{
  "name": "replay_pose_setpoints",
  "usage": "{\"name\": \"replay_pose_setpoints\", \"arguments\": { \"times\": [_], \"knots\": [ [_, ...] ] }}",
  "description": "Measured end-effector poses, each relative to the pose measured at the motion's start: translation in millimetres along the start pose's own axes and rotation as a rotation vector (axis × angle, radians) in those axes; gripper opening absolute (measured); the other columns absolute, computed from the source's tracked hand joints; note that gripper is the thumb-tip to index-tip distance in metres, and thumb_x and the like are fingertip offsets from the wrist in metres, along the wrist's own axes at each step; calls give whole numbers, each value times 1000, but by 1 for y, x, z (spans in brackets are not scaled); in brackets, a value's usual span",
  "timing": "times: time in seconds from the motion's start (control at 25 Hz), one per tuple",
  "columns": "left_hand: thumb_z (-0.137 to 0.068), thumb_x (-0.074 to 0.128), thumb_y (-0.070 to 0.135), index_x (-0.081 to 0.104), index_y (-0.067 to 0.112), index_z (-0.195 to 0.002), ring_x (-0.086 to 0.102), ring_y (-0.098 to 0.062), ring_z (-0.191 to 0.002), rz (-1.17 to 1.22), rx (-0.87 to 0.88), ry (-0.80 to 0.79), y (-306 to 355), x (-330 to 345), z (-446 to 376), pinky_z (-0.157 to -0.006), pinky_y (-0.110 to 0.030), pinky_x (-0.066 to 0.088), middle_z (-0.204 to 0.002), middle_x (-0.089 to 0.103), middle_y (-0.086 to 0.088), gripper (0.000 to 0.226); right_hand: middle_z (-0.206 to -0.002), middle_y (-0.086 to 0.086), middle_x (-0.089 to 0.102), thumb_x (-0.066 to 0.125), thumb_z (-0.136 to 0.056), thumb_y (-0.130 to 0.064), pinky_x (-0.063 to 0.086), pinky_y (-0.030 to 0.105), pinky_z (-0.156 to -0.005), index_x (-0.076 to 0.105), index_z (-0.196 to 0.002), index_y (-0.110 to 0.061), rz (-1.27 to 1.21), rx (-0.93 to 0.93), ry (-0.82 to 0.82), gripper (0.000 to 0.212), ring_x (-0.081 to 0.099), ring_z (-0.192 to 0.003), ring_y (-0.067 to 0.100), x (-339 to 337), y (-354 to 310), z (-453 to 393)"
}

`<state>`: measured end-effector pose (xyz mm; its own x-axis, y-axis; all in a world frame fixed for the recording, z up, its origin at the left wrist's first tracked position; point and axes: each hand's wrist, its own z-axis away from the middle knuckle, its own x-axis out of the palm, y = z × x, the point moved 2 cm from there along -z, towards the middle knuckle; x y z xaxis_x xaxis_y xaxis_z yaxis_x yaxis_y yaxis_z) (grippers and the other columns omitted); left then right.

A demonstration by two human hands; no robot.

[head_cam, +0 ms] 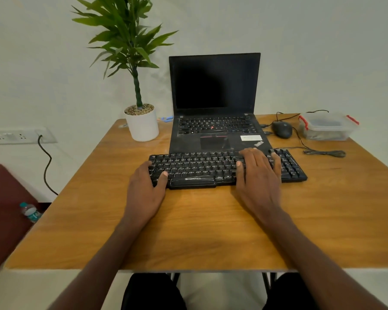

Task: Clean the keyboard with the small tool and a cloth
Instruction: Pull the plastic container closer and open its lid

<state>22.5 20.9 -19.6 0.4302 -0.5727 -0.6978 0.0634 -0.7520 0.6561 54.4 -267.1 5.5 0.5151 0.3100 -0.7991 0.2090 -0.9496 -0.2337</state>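
Wooden surface [211, 220]: keyboard [211, 168] before laptop [215, 121]; left hand [147, 189] gripping keyboard's left end, right hand [258, 173] flat, open on keys.

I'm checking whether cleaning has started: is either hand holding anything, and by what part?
The left hand grips the keyboard at its left end. The right hand lies flat on the keys. No tool or cloth is held.

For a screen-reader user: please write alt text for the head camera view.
Both hands rest on a black keyboard on a wooden table, left hand gripping its left end, right hand flat on the keys. Behind: open laptop, potted plant.
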Motion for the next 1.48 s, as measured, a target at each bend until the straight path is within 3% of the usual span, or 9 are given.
{"name": "replay_pose_setpoints", "arguments": {
  "times": [0.36,0.6,0.72,0.92,1.12,1.28,1.48],
  "knots": [
    [-103,60,46,49,13,-152,54,-29,-131,17,-19,6,-4,2,-3,-109,-51,47,-145,59,-9,60,-141,0,57,31,-109,-35,9,47,-126,52,-135,-22,-1,18,-5,36,48,-138,16,4,3,-2],
    [-104,62,41,48,12,-153,55,-33,-131,40,0,2,2,-3,1,-110,-52,47,-146,59,-12,58,-142,3,57,36,-107,-36,14,53,-124,55,-137,-20,4,162,36,39,48,-138,21,8,12,-3],
    [-103,62,42,48,12,-152,56,-32,-130,55,-14,1,7,-7,3,-109,-53,48,-144,60,-12,59,-143,3,57,40,-105,-38,17,58,-123,56,-138,-21,-37,258,-25,39,48,-139,21,7,25,-14],
    [-103,63,41,47,12,-154,56,-31,-131,38,-33,10,8,-6,6,-110,-50,48,-146,60,-12,61,-159,19,38,37,-105,-52,26,63,-118,39,-152,-19,79,439,-193,57,32,-149,39,7,62,-16],
    [-97,64,53,48,18,-152,56,-26,-128,62,-74,-13,-1,-1,2,-108,-52,48,-143,60,-4,67,-147,25,49,36,-104,-54,37,58,-110,44,-145,-12,21,568,-104,59,45,-136,45,9,72,-15],
    [-99,71,39,50,15,-150,51,-28,-130,45,-81,23,5,-5,5,-112,-52,43,-140,57,-8,61,-139,22,54,38,-104,-51,38,57,-104,47,-141,-13,23,598,-71,53,48,-129,42,-4,69,-6],
    [-99,67,39,56,11,-142,56,-33,-119,73,-138,107,13,-19,17,-104,-52,47,-129,59,-13,52,-137,22,51,39,-104,-49,38,57,-100,47,-137,-11,16,599,-131,51,47,-126,41,-21,62,3]
  ]
}}
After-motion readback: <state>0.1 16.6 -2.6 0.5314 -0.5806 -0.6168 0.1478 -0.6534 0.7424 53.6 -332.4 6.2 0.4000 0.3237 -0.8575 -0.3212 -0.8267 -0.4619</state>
